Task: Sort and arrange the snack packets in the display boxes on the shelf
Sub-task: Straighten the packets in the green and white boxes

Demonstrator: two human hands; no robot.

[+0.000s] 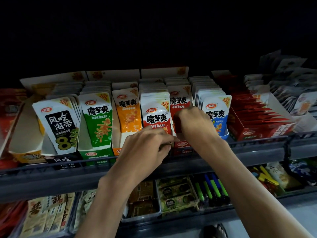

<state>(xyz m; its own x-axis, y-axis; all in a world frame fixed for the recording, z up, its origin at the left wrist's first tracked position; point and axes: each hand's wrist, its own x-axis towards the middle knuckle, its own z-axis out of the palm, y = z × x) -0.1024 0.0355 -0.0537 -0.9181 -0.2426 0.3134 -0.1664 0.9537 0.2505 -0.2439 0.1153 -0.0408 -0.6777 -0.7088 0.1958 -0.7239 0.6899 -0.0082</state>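
Note:
A row of display boxes stands on the upper shelf [257, 148]. From left they hold black-and-white seaweed packets [58, 124], green packets [97, 121], orange packets [127, 114], red packets [155, 110] and blue packets [217, 109]. My left hand [147, 145] sits at the bottom front of the red packets, its fingers curled against their lower edge. My right hand [193, 122] reaches into the red box [182, 146] just right of them and grips a red packet [179, 102] that stands behind the front stack. How many packets each hand holds is hidden.
A red box of flat red packets [260, 117] stands right of the blue ones, with dim white packs [291, 97] farther right. An open cardboard box [22, 131] sits at far left. The lower shelf holds trays of snacks [175, 194] and green-and-blue pens [212, 188].

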